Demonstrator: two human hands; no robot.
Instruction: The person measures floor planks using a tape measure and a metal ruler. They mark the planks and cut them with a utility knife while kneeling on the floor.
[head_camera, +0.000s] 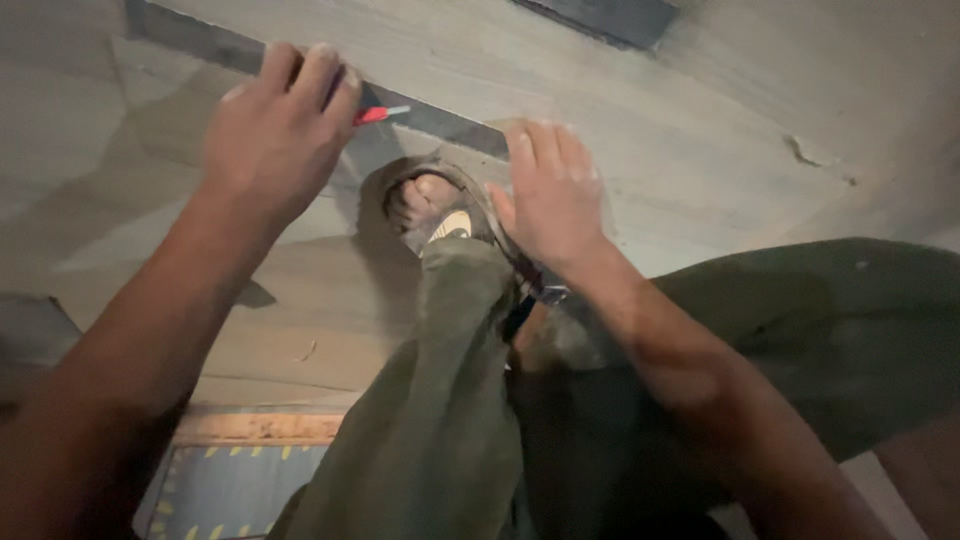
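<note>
My left hand (275, 130) sits in the upper left of the frame, fingers curled together and clamped on a thin red marking tool (380, 114); its long axis runs nearly level, tip pointing right and slightly up, lying over a dark flat metal straightedge (440, 125); that straightedge runs as a long band from the upper left corner down towards the centre of the frame, resting on a pale grey wooden board (700, 150); my right hand (550, 195) lies at the centre, fingers straight and close together, palm pressed flat on the board just beside the lower end of the straightedge, gripping nothing; between the two hands my foot in a dark sandal (440, 205) stands on the board, toes pointing towards the top of the frame; my olive-green trouser leg (440, 400) fills the lower centre; the board lies open and bare to the upper right, with a small chip (805, 152) in its face there; a second dark strip (600, 18) cuts the top edge; in the lower left, below the board's near edge, shows a blue panel with yellow marks (230, 485).
</note>
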